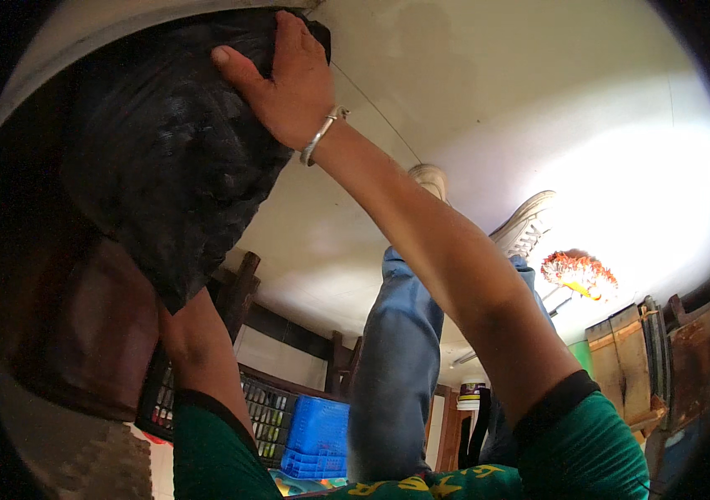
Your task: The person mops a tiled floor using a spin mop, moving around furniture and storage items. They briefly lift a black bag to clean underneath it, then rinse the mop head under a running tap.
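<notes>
A full black plastic bag (173, 156) with a wrinkled surface fills the upper left of the view. Across its upper right side lies my right hand (295, 81), thumb spread from the fingers and palm against the plastic. A silver bracelet (323, 134) circles that wrist. My left forearm (198, 337) reaches up behind the bag's lower corner, so my left hand is hidden. Dark, glossy brown wooden furniture (99, 337) is beside the bag at the left; whether the bag touches it is too dark to tell.
My shoes (523, 225) stand on a pale, shiny floor (355, 206). A broom head with orange and white bristles (579, 275) lies beyond them. Blue plastic crates (317, 431), a dark crate (267, 406) and a white bucket (470, 394) are behind. Wooden boards (623, 362) stand at the right.
</notes>
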Demonstrator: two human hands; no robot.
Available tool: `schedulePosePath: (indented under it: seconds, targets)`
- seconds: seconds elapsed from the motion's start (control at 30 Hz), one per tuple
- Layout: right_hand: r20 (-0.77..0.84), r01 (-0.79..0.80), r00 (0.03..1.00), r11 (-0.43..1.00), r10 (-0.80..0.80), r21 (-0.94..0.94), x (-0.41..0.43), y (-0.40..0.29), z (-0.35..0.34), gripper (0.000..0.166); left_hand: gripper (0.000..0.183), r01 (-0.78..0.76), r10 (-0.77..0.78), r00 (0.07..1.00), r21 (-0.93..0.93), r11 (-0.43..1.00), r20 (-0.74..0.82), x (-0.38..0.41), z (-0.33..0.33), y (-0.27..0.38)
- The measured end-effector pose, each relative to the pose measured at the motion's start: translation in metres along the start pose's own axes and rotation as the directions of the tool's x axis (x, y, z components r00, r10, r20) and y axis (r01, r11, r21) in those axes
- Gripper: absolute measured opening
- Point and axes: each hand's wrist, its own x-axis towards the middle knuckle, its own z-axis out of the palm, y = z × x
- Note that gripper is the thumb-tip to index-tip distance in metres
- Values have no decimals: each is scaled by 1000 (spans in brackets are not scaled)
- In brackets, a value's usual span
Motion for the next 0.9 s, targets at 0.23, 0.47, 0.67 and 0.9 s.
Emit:
schedulePosePath:
  seconds: [0.23, 0.47, 0.67, 0.9]
  targets:
    - [47, 31, 998, 998, -29, -57, -21, 5, -24, 89, 65, 55, -57, 997, -49, 997, -53, -42, -8, -33]
    - [17, 78, 997, 990, -76, -120, -40, 9, -45, 81, 63, 124, -133, 986, -90, 988, -101, -91, -9, -63]
    - [54, 197, 980, 961, -190, -194, -47, 12, -67, 74, 62, 146, -161, 979, -123, 982, -124, -113, -7, -71]
    - [169, 267, 957, 945, -236, -190, -49, 1, -100, 65, 61, 171, -192, 975, -172, 970, -115, -100, 3, -76]
